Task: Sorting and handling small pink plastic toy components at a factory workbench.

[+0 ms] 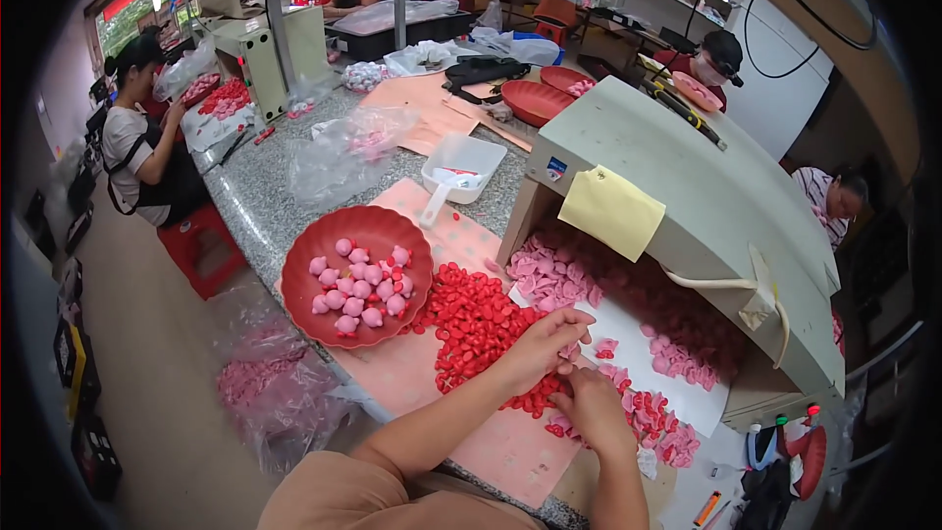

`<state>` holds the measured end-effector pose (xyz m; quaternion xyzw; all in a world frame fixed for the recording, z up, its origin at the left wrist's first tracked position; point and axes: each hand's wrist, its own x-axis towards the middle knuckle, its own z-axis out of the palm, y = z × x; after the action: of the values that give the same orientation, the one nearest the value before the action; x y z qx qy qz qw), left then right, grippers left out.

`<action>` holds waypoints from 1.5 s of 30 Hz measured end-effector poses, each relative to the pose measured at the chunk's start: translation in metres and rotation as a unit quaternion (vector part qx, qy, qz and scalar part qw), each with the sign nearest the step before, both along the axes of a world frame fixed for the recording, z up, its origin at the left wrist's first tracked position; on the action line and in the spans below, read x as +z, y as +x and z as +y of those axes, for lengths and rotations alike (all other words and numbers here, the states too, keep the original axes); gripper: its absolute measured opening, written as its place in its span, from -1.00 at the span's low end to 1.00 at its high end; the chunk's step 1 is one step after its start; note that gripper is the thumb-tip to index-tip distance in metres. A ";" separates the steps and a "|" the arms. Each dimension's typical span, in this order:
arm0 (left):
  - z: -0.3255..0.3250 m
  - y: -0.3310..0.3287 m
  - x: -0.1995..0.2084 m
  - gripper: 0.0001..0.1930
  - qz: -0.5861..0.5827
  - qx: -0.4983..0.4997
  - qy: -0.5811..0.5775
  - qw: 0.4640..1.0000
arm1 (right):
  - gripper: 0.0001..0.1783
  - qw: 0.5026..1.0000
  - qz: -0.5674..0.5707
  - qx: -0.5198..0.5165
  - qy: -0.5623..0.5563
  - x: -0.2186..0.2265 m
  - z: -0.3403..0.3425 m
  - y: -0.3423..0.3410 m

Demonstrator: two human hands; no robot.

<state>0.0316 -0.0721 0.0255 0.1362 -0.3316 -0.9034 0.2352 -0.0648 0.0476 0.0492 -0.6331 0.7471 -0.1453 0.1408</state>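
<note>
My left hand (546, 345) pinches a small pink piece (569, 351) with its fingertips above the work surface. Just below and touching or nearly so, my right hand (595, 408) has its fingers curled in; what they hold is hidden. Beneath my left forearm spreads a heap of glossy red pieces (469, 314). Pink petal-like pieces (551, 273) lie in a pile at the mouth of a grey box-shaped housing (687, 177). Near my right wrist are joined pink-and-red pieces (650, 416). Left of the heap stands a red scalloped bowl (302, 280) with several round pink pieces in it.
A white scoop-like tray (481, 152) with a handle sits beyond the heap. Clear plastic bags (343, 152) lie on the granite table (245, 196). A bag of pink pieces (275, 383) is on the floor at left. A person (147, 128) works at the far left corner.
</note>
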 end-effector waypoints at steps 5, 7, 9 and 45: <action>0.006 0.001 0.005 -0.80 -0.005 -0.006 -0.025 1.000 | -0.67 0.997 -0.052 -0.044 -0.044 0.001 0.013 -0.002; 0.010 0.004 0.005 -0.80 -0.020 0.000 -0.032 0.999 | -0.68 0.991 -0.094 -0.051 -0.078 0.008 0.019 -0.004; 0.015 0.002 -0.001 -0.80 -0.042 -0.001 -0.082 0.996 | -0.69 0.959 -0.192 -0.147 -0.149 0.030 0.026 0.000; 0.062 -0.010 -0.016 -0.79 -0.106 -0.051 -0.278 0.953 | -0.70 0.813 -0.493 -0.176 -0.254 -0.020 0.045 -0.021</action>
<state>0.0218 -0.0102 0.0091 0.1437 -0.5989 -0.7669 0.1806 -0.0859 0.0930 0.0288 -0.3473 0.6127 -0.6449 0.2966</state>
